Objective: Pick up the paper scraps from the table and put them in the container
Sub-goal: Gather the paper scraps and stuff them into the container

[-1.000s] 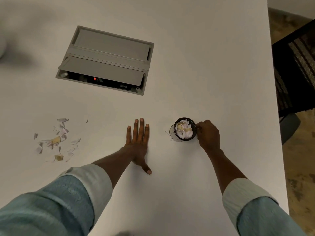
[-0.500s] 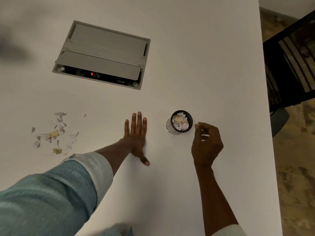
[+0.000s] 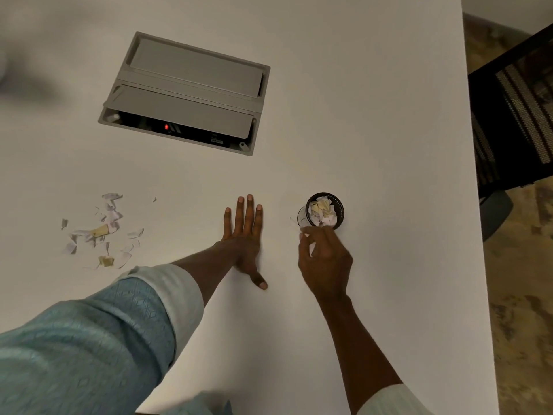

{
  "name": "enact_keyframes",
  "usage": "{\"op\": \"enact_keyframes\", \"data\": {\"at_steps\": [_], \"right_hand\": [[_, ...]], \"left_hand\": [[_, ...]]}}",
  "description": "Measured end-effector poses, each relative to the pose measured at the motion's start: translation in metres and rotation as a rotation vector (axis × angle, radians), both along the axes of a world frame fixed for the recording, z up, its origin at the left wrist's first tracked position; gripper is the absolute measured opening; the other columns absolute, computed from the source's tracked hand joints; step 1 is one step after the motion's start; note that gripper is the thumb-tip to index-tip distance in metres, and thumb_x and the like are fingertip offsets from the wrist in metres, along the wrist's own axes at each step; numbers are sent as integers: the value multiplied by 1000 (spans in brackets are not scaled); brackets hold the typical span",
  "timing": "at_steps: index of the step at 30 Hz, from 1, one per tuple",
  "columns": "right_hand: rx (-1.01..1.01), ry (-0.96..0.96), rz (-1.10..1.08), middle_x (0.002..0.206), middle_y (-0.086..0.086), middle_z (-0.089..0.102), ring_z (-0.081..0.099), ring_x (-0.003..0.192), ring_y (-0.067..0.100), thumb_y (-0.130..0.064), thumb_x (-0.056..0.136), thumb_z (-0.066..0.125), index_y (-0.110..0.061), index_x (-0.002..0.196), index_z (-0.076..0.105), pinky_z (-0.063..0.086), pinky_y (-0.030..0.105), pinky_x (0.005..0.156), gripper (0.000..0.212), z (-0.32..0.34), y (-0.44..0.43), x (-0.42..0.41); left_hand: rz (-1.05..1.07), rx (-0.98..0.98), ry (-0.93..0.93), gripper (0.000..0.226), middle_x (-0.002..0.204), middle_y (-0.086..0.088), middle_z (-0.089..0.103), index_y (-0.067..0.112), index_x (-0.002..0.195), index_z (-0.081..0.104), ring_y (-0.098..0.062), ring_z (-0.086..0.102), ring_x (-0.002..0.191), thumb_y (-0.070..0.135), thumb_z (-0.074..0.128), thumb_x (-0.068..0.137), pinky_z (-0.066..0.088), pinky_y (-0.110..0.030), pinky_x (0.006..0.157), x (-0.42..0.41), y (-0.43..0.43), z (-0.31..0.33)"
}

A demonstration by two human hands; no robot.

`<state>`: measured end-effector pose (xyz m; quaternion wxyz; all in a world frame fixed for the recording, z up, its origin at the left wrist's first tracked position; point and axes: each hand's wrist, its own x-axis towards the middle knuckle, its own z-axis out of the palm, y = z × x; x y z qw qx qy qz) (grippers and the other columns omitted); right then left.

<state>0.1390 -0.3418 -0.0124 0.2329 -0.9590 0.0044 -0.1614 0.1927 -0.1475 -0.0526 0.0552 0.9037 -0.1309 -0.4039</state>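
Your left hand point(image 3: 244, 235) lies flat, fingers spread, on the tabletop point(image 3: 374, 115); your right hand point(image 3: 324, 259) pinches one scrap point(image 3: 312, 248) beside one cup point(image 3: 324, 209).

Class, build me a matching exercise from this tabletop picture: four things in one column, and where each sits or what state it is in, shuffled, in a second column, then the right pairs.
Things
1. left hand
2. right hand
3. container
4. loose paper scraps

Places or states
A. scattered on the table's left part
B. flat on the table, fingers spread
C. beside the container, pinching white paper
D. upright, holding paper pieces

Pairs: 1-B, 2-C, 3-D, 4-A
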Motion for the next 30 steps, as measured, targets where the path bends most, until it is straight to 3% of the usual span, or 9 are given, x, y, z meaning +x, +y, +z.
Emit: {"op": "enact_keyframes", "data": {"at_steps": [5,13,17,21,25,30], "right_hand": [[-187,123,21,87,1,74,68,65,16,-17,93,73,-16,116,76,54,29,49,23,-25,25,2],[-352,311,-132,82,1,75,64,49,15,-26,86,80,-17,124,73,31,19,48,39,-47,37,16],[-410,368,-149,79,2,75,63,46,16,-25,85,81,-17,123,73,37,20,45,39,-50,40,20],[-419,403,-169,70,2,74,62,43,17,-20,82,84,-14,112,77,40,20,45,31,-51,43,23],[-449,372,-187,53,-3,62,51,35,13,-23,86,80,-15,88,74,28,18,44,10,-52,45,19],[-561,312,-157,46,-7,47,31,36,5,-36,92,73,-16,74,63,20,18,46,28,-54,41,1]], "left_hand": [[14,6,-12,196,143,-21,-64,9,144,-50,-46,-61,131,99,75,24,-30,-70,112,0,0,-4],[19,-26,-44,197,149,-22,-59,10,146,-48,-47,-58,134,101,71,20,-32,-69,111,0,4,-17],[20,-33,-37,197,150,-22,-57,9,146,-48,-47,-57,135,101,71,18,-40,-65,104,0,5,-19],[18,-37,-48,197,151,-23,-57,9,147,-47,-47,-55,137,102,70,19,-37,-67,107,0,5,-20],[18,-42,-65,196,150,-23,-57,9,147,-47,-47,-56,136,101,71,20,-32,-70,111,-1,4,-21],[15,-29,-69,196,150,-22,-58,9,147,-47,-47,-57,135,100,73,21,-24,-72,115,-2,3,-20]]}}
